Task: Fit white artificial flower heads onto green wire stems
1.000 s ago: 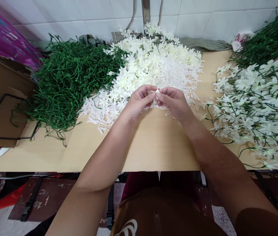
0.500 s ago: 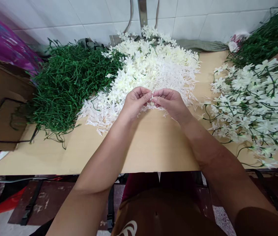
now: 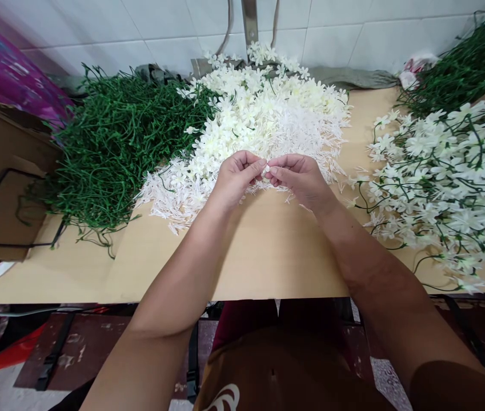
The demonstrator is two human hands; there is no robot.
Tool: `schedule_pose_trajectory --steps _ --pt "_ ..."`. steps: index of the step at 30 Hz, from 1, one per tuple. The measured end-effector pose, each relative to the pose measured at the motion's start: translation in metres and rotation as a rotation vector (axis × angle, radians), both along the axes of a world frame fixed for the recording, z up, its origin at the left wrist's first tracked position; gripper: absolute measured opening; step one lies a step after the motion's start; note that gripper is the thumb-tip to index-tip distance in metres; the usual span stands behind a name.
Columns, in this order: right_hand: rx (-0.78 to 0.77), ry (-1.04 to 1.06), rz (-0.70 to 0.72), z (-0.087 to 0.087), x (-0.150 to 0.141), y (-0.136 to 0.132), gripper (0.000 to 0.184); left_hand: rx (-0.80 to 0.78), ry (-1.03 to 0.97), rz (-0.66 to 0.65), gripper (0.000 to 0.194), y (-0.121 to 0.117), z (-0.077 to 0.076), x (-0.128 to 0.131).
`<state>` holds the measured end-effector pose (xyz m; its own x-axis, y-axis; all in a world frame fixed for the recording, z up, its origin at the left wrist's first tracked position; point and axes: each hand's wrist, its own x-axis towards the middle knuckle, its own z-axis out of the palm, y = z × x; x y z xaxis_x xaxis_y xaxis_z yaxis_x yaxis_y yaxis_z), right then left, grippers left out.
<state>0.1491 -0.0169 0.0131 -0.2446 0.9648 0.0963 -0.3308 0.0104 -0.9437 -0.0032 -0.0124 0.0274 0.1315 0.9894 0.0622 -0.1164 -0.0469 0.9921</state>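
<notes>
My left hand [image 3: 241,174] and my right hand [image 3: 296,176] meet fingertip to fingertip over the near edge of the white pile. Both are closed in a pinch around a tiny white piece [image 3: 267,169], mostly hidden by the fingers; its exact kind is too small to make out. Just beyond my hands spreads a heap of white artificial flower heads [image 3: 246,108]. Thin white stamen-like pieces [image 3: 306,131] lie in front of it and to its right, and more [image 3: 169,197] lie at the left.
Green plastic stems [image 3: 131,137] are heaped at the left, beside a cardboard box [image 3: 6,160] with a black wire frame. Assembled white flowers on stems [image 3: 443,182] fill the right, with more green stems [image 3: 460,68] behind. A tiled wall [image 3: 173,28] closes off the tabletop [image 3: 276,245].
Both hands stay almost in place. The fingertips have shifted very slightly around the small white piece; the piles look the same.
</notes>
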Motion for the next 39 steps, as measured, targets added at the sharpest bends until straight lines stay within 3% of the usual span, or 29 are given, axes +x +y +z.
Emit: schedule_pose_trajectory --steps 39 --pt "-0.016 0.003 0.061 -0.0019 0.0051 0.0002 0.033 -0.089 0.001 -0.052 0.029 -0.0027 0.0063 -0.0019"
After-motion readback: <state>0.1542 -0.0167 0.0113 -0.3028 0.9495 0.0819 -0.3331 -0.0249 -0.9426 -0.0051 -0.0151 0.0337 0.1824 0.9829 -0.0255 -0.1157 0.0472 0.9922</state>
